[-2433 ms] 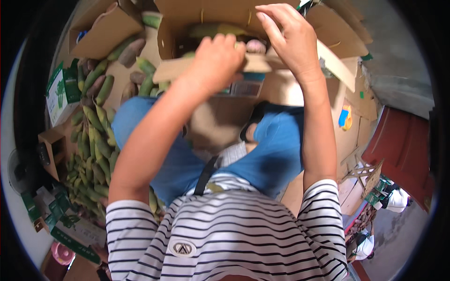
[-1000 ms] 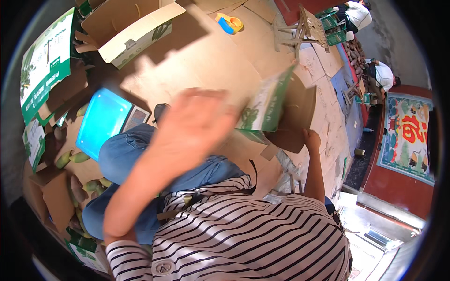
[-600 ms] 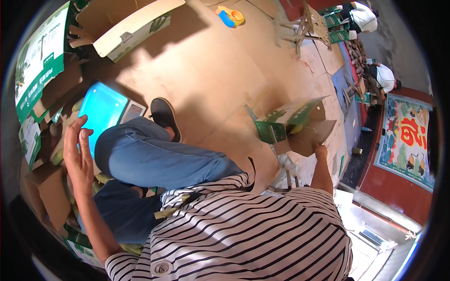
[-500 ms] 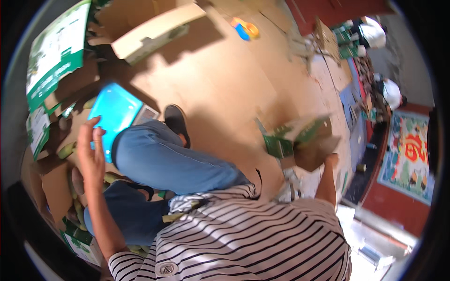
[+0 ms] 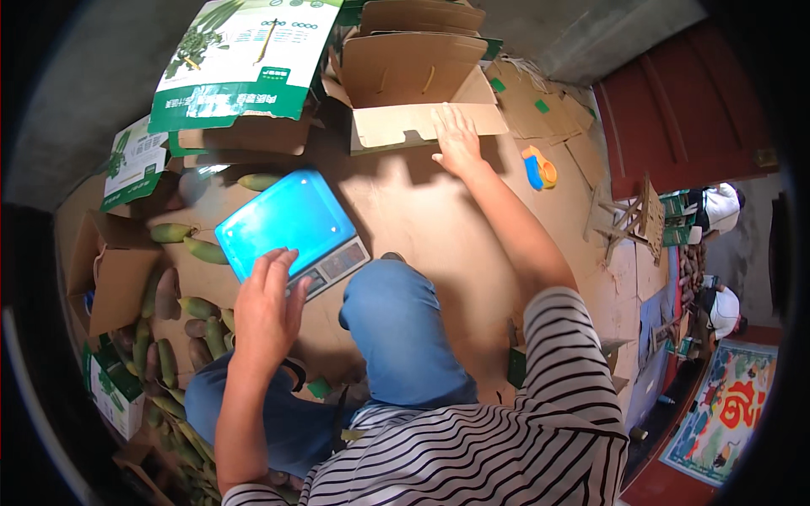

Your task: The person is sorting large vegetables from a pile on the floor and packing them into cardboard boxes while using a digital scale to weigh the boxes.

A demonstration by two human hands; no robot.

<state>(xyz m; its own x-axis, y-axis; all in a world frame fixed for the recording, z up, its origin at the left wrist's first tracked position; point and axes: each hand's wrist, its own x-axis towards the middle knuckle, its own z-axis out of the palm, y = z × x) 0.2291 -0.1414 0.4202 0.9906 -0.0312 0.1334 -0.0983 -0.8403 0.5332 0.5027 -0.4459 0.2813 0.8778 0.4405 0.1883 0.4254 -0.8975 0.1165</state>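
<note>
My right hand (image 5: 456, 142) reaches to the far side, fingers spread across the front flap of an open cardboard box (image 5: 422, 72). Whether it presses on the flap or hovers just above it, I cannot tell. My left hand (image 5: 267, 310) is over the near left corner of a digital scale with a bright blue plate (image 5: 291, 221); its fingers are stretched out and hold nothing. Nothing lies on the scale's plate. Long green radishes (image 5: 167, 363) and brownish ones lie in a heap to the left of my legs, with a few more beside the scale.
A white and green printed carton (image 5: 245, 63) stands at the far left, with an open brown box (image 5: 126, 270) nearer. A blue and orange tape dispenser (image 5: 538, 169) lies on the cardboard-covered floor. Two people in white work far right, past a small wooden stool (image 5: 645, 221).
My right hand has gone from a blurred green-and-brown carton at the right to the open box's flap. My left hand has shifted right, over the scale's corner. The view has turned.
</note>
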